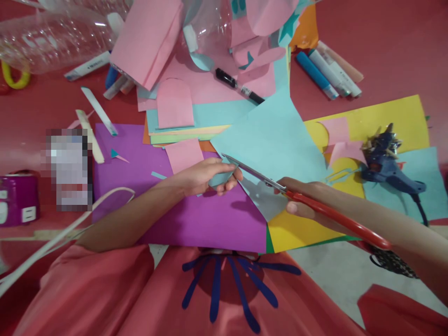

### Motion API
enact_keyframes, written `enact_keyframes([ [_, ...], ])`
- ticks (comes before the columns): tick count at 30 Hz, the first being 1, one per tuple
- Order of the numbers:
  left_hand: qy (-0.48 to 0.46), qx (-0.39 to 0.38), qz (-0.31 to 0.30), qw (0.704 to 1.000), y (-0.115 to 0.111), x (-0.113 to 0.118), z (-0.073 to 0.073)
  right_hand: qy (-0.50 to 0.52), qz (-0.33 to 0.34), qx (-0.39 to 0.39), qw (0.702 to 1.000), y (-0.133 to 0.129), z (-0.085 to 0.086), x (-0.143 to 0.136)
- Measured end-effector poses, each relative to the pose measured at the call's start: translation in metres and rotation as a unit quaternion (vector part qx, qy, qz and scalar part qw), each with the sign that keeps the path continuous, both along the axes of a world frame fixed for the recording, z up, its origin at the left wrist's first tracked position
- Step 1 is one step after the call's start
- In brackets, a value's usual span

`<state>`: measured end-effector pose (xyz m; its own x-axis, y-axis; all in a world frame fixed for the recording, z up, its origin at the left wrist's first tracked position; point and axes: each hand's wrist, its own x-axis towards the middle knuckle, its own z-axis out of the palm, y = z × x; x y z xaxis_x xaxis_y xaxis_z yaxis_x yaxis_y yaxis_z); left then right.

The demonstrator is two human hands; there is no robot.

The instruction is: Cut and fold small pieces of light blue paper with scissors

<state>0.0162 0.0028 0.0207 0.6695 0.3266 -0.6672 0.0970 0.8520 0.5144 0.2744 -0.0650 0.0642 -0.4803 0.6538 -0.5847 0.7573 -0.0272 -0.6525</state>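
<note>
Between the thumb and fingers of my left hand [212, 175] is a small piece of light blue paper [221, 177]. My right hand [304, 198] grips a pair of scissors [257, 173] with red handles; part of the grip is hidden by the fingers. The blades point left, and their tips lie at the upper edge of the small piece, by my left thumb. Under the scissors spreads a large light blue sheet [276, 135]. A purple sheet [206, 224] lies beneath my left hand, and a yellow sheet [308, 232] is below my right.
A blue glue gun [392, 172] with a cord rests at the right. Several markers [336, 70] lie at upper right. Clear plastic bottles [56, 39] and a pink paper-covered block [149, 39] occupy the back. At the left are a blurred-out phone [71, 170] and a white cable [70, 233].
</note>
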Motion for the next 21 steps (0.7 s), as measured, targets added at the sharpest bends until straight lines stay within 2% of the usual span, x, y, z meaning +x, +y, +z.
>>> enact_keyframes([
  [18,-0.016,-0.002,-0.012,1.0,0.0015,-0.0029,-0.0025,-0.028,-0.018,0.021,0.999,-0.0019,-0.0056,-0.0003],
  [21,-0.016,0.005,-0.008,1.0,0.001,-0.0029,-0.0028,-0.045,-0.026,0.058,0.997,-0.0025,-0.0085,0.0026],
])
